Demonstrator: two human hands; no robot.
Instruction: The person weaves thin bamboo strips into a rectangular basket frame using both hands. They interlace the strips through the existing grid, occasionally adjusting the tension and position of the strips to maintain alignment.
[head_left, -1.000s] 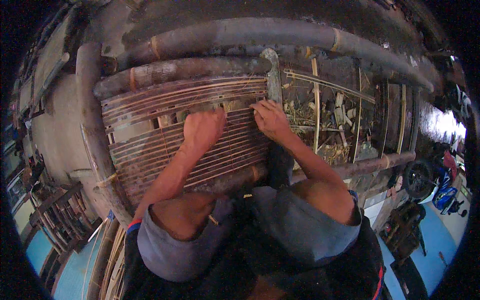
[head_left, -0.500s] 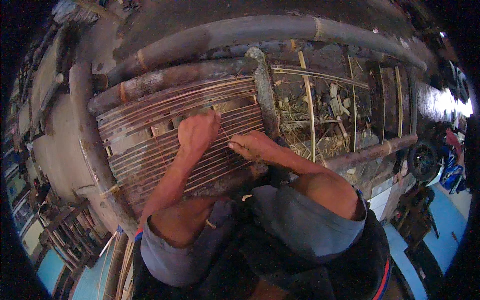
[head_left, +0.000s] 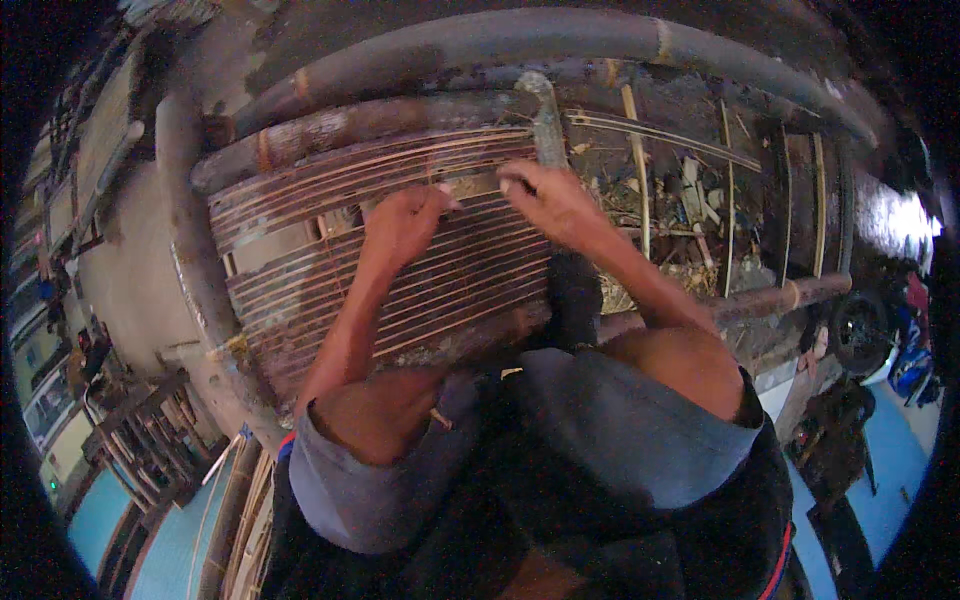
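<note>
A panel of thin parallel bamboo slats [head_left: 450, 285] lies between thick bamboo poles in front of me. My left hand [head_left: 405, 222] is over its middle, closed, thumb and fingertips pinched together just above the slats. Whatever the pinch holds is too small to make out. Further right, near the upright knobbed pole [head_left: 546, 125] at the panel's right end, my right hand [head_left: 552, 200] hangs with fingers curled toward the thumb. Any strand between the two hands cannot be told from the slats behind. A thin cross strand runs over the slats left of my left forearm.
A long thick bamboo pole [head_left: 480, 45] crosses the far side. Right of the panel, an open frame with a pale bamboo strip [head_left: 640, 170] stands over wood scraps and shavings. A wheel [head_left: 862, 325] is at far right. Long bamboo strips [head_left: 245, 530] lie at lower left.
My right hand has moved up and right, away from my left hand. The left hand has risen slightly and stays pinched. The thin strand earlier seen between them no longer shows clearly.
</note>
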